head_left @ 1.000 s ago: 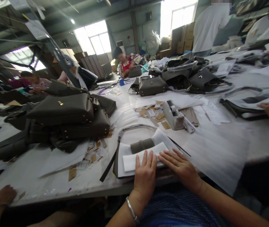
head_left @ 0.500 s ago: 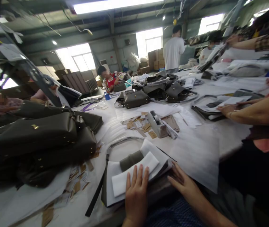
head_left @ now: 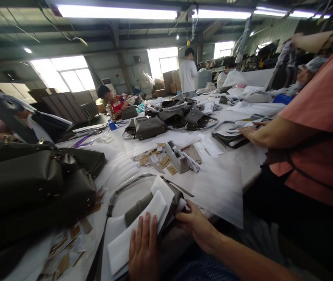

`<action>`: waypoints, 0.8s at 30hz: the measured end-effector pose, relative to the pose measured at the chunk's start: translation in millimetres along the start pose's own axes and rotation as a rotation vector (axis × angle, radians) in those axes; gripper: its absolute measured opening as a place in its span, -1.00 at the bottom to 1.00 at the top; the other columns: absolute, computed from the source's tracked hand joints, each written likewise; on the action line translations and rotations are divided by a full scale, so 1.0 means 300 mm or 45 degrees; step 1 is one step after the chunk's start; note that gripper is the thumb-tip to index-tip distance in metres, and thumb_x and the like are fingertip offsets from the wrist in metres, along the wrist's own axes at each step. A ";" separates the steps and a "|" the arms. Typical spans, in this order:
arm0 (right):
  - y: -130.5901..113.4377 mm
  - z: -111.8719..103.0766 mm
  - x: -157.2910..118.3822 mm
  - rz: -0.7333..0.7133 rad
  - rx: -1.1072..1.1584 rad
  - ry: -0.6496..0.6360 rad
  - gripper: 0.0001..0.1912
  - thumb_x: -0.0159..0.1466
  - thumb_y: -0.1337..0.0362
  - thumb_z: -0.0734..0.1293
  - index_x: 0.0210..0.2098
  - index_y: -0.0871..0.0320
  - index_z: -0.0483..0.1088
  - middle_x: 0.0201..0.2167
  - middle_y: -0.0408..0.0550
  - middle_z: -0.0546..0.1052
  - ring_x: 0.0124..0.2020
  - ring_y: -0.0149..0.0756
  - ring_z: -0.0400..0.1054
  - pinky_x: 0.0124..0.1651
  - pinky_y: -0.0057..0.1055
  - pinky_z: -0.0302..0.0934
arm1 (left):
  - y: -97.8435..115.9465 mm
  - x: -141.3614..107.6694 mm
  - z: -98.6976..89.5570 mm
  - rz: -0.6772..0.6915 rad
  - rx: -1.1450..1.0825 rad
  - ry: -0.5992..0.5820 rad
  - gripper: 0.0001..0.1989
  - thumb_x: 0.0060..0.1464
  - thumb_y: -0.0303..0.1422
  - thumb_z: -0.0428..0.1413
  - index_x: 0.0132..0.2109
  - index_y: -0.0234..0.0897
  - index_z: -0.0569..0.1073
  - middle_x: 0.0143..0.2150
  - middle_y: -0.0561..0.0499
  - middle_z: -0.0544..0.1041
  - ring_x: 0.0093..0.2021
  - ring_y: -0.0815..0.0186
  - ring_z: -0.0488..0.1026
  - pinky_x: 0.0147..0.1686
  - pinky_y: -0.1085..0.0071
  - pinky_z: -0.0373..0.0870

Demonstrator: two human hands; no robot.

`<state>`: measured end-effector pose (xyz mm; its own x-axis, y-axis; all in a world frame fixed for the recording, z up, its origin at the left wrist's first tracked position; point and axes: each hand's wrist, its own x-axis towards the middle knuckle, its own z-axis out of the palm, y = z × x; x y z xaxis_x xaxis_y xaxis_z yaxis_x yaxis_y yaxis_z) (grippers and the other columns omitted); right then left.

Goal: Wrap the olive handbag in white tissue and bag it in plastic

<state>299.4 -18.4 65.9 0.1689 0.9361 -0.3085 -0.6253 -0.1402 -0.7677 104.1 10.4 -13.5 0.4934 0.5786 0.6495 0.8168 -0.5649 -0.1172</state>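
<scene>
In the head view a dark olive handbag (head_left: 139,207) lies flat in front of me, its strap (head_left: 131,180) looped toward the far side. White foam sheet (head_left: 137,230) covers much of it, in folded layers. My left hand (head_left: 145,248) rests on the foam with fingers stretched out, pressing it down. At the bag's right end, my right hand (head_left: 197,224) grips the raised edge between thumb and fingers; its fingertips are partly hidden behind the bag.
Stacked dark handbags (head_left: 38,175) stand at left, near scattered tags (head_left: 64,249). Beyond my bag are a tape dispenser (head_left: 176,157) and more tags. A loose foam sheet (head_left: 219,191) hangs over the table edge. A co-worker in a coral top (head_left: 321,113) works close at right.
My right hand has taken hold of the bag's right end and lifted it. The left hand still lies on the foam. The view has turned to the right.
</scene>
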 end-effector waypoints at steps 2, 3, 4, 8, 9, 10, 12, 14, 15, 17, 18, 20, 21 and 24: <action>0.001 0.021 0.007 -0.022 -0.007 0.010 -0.38 0.02 0.36 0.50 0.06 0.12 0.33 -0.15 -0.05 0.58 -0.09 -0.09 0.49 -0.01 -0.17 0.40 | 0.004 0.005 0.007 -0.011 -0.005 0.010 -0.32 0.30 -0.20 0.02 0.44 -0.35 0.03 0.40 -0.20 0.24 0.40 0.03 0.16 0.41 0.09 -0.05; 0.004 0.027 0.009 -0.031 -0.013 -0.001 -0.37 0.02 0.35 0.51 0.08 0.11 0.33 -0.15 -0.06 0.58 -0.08 -0.09 0.49 -0.01 -0.17 0.40 | 0.004 0.006 0.012 -0.018 -0.005 0.027 -0.29 0.28 -0.16 0.04 0.44 -0.37 0.03 0.40 -0.22 0.24 0.40 0.02 0.15 0.41 0.09 -0.04; 0.008 0.030 0.010 -0.049 -0.026 -0.021 -0.38 0.04 0.33 0.51 0.08 0.11 0.34 -0.14 -0.05 0.58 -0.06 -0.09 0.48 -0.01 -0.17 0.40 | 0.004 0.006 0.017 -0.029 -0.003 0.050 -0.28 0.28 -0.16 0.04 0.44 -0.37 0.03 0.39 -0.23 0.24 0.41 0.03 0.14 0.40 0.09 -0.03; 0.002 -0.022 0.013 -0.117 -0.304 -0.160 -0.50 0.15 0.17 0.48 0.06 0.12 0.41 -0.05 -0.01 0.57 0.01 -0.04 0.46 0.01 -0.16 0.41 | -0.002 -0.003 0.036 -0.009 0.023 0.098 -0.39 0.30 -0.36 -0.01 0.43 -0.34 0.07 0.38 -0.19 0.28 0.44 0.13 0.07 0.42 0.19 -0.06; -0.012 -0.059 0.014 -0.128 -0.491 -0.208 -0.52 0.20 0.11 0.46 0.08 0.11 0.42 -0.05 0.01 0.58 -0.01 -0.02 0.47 0.00 -0.13 0.42 | -0.003 -0.006 0.039 0.008 0.027 0.093 -0.40 0.30 -0.39 -0.02 0.43 -0.32 0.08 0.38 -0.18 0.28 0.44 0.15 0.06 0.43 0.21 -0.08; -0.033 -0.107 0.016 -0.163 -0.724 -0.236 -0.53 0.24 0.05 0.42 0.08 0.10 0.44 -0.05 0.02 0.59 -0.02 0.00 0.49 0.00 -0.10 0.43 | -0.003 -0.007 0.041 0.025 0.029 0.086 -0.41 0.30 -0.42 -0.03 0.43 -0.30 0.09 0.37 -0.16 0.29 0.44 0.16 0.05 0.43 0.21 -0.10; -0.088 -0.237 0.023 -0.376 -1.286 -0.218 -0.56 0.33 -0.01 0.33 0.09 0.07 0.48 -0.01 0.06 0.59 0.03 0.03 0.47 0.12 -0.03 0.35 | 0.000 -0.008 0.043 0.039 0.031 0.082 -0.42 0.29 -0.47 -0.05 0.42 -0.28 0.11 0.36 -0.14 0.31 0.43 0.16 0.06 0.44 0.21 -0.12; -0.143 -0.397 0.038 -0.736 -1.784 -0.015 -0.49 0.34 0.00 0.33 0.21 0.04 0.41 0.19 0.07 0.46 0.23 0.07 0.30 0.33 0.03 0.14 | 0.002 -0.006 0.048 0.046 0.040 0.101 -0.42 0.28 -0.49 -0.07 0.41 -0.27 0.13 0.34 -0.13 0.34 0.42 0.16 0.09 0.44 0.21 -0.13; -0.164 -0.480 0.049 -0.859 -2.003 0.050 -0.38 0.30 -0.03 0.37 0.28 0.04 0.33 0.28 0.06 0.36 0.33 0.10 0.17 0.39 0.09 0.01 | 0.002 -0.005 0.051 0.053 0.051 0.119 -0.43 0.28 -0.49 -0.07 0.41 -0.27 0.14 0.33 -0.12 0.36 0.41 0.17 0.11 0.45 0.21 -0.13; -0.187 -0.633 0.074 -0.960 -2.277 0.164 -0.21 0.25 -0.09 0.39 0.36 0.10 0.21 0.36 0.10 0.22 0.38 0.13 0.05 0.39 0.15 -0.01 | 0.002 -0.001 0.058 0.069 0.082 0.163 -0.43 0.28 -0.49 -0.06 0.41 -0.27 0.15 0.30 -0.11 0.39 0.40 0.18 0.14 0.44 0.22 -0.13; -0.188 -0.696 0.085 -0.967 -2.326 0.161 -0.21 0.24 -0.11 0.39 0.35 0.09 0.22 0.35 0.10 0.23 0.37 0.13 0.08 0.37 0.16 0.05 | 0.002 0.000 0.063 0.077 0.098 0.184 -0.43 0.28 -0.49 -0.05 0.40 -0.27 0.15 0.29 -0.11 0.41 0.39 0.19 0.15 0.44 0.22 -0.12; -0.177 -0.781 0.098 -0.923 -2.293 0.105 -0.32 0.27 -0.10 0.36 0.30 0.00 0.30 0.33 0.00 0.27 0.35 0.10 0.12 0.35 0.14 0.10 | 0.003 0.004 0.070 0.081 0.125 0.214 -0.42 0.27 -0.51 -0.04 0.40 -0.25 0.16 0.27 -0.09 0.43 0.38 0.20 0.18 0.44 0.22 -0.11; -0.169 -0.802 0.099 -0.890 -2.235 0.075 -0.41 0.29 -0.08 0.34 0.26 -0.07 0.34 0.31 -0.06 0.29 0.34 0.07 0.15 0.36 0.13 0.10 | 0.005 0.005 0.074 0.076 0.135 0.223 -0.41 0.26 -0.53 -0.05 0.40 -0.23 0.16 0.27 -0.08 0.43 0.37 0.20 0.19 0.44 0.21 -0.10; -0.164 -0.800 0.084 -0.770 -2.006 0.061 -0.59 0.31 -0.05 0.30 0.10 -0.21 0.49 0.22 -0.22 0.41 0.30 0.05 0.21 0.37 0.08 0.12 | 0.015 0.012 0.082 0.047 0.173 0.251 -0.36 0.22 -0.62 -0.08 0.40 -0.20 0.16 0.25 -0.05 0.44 0.34 0.22 0.24 0.44 0.19 -0.06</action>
<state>517.4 -65.3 -38.8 0.1224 0.9665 0.2254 0.8425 0.0188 -0.5383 116.9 24.6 -30.2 0.4664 0.4255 0.7755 0.8388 -0.4912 -0.2349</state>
